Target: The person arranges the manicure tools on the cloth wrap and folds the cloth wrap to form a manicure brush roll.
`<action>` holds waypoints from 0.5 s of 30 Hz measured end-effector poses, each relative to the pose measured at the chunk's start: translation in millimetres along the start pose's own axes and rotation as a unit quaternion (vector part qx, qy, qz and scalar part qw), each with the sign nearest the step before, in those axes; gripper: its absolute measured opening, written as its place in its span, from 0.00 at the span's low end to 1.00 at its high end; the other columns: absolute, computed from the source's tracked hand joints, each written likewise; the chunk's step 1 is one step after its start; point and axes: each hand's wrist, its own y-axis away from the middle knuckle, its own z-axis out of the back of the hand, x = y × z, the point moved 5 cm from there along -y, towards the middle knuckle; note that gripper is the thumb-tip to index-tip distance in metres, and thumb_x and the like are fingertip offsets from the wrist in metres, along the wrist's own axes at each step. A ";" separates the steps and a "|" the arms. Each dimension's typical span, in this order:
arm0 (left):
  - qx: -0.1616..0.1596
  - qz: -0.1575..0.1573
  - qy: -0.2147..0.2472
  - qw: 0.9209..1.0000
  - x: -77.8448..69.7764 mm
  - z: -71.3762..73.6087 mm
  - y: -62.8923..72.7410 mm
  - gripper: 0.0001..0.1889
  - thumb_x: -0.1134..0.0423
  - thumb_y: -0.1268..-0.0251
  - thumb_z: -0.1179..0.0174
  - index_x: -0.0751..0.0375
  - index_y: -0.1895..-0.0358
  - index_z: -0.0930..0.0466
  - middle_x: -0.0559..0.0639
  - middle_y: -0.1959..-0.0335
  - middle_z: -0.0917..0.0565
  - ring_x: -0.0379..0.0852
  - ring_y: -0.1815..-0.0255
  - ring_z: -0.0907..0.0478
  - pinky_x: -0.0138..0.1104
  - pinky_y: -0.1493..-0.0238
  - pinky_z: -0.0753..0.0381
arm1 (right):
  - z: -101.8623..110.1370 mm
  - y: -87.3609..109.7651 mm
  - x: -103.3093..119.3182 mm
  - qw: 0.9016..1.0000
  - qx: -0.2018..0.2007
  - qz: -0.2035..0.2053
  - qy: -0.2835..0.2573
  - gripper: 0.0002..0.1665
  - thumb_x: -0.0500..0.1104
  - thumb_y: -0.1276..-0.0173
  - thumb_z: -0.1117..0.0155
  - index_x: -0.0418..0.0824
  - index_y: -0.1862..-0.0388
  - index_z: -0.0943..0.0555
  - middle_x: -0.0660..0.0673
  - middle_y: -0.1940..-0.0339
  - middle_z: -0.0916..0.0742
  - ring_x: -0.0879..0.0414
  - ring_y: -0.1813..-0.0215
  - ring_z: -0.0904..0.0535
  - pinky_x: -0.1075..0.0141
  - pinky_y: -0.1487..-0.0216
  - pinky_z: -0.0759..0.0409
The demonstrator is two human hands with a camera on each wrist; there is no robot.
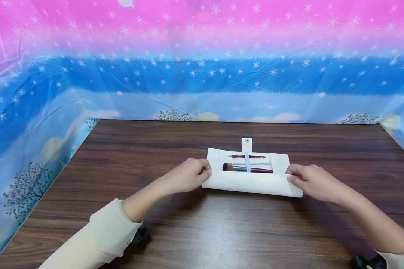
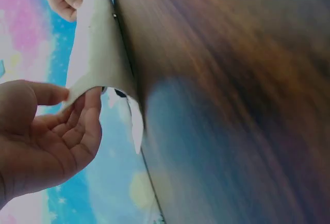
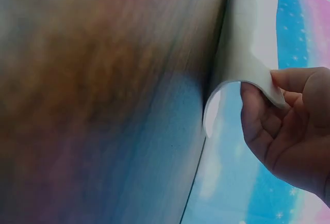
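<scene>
A white roll-up brush case (image 1: 252, 183) lies on the table with its near edge curled up and over. My left hand (image 1: 188, 175) pinches the left end of that edge between thumb and fingers, and my right hand (image 1: 318, 181) pinches the right end. From the left wrist, the case (image 2: 95, 43) arches above the fingers of my left hand (image 2: 56, 136). My right hand (image 3: 294, 126) grips its end of the case (image 3: 247, 38) likewise. Inside lie a makeup brush (image 1: 260, 170), a thin silvery tool (image 1: 260, 163) and a red-handled tool (image 1: 254, 157), crossed by a pale band (image 1: 247, 161).
A strap with a metal snap (image 1: 247, 144) sticks out from the far side of the case. Dark wooden table (image 1: 148, 142) surrounds it. A pink and blue snowflake-patterned cloth (image 1: 202, 74) hangs behind the table and along its sides.
</scene>
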 end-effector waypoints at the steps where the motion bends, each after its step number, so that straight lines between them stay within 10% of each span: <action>1: -0.007 0.009 0.003 1.000 1.9 0.0 -2.7 0.07 0.66 0.31 0.51 0.63 0.65 0.24 0.44 0.85 0.28 0.37 0.86 0.38 0.30 0.79 0.35 | -0.3 -2.4 -1.1 1.000 -0.001 -0.005 0.006 0.04 0.40 0.30 0.47 0.42 0.63 0.24 0.55 0.83 0.30 0.63 0.82 0.39 0.67 0.79 0.38; 15: 0.002 0.061 -0.038 0.997 19.7 -11.9 -30.4 0.10 0.69 0.35 0.51 0.63 0.73 0.23 0.47 0.81 0.25 0.38 0.85 0.29 0.29 0.77 0.30 | -14.2 -20.2 -10.4 0.995 0.070 -0.074 0.008 0.06 0.38 0.31 0.49 0.39 0.62 0.24 0.51 0.82 0.24 0.60 0.87 0.27 0.64 0.81 0.30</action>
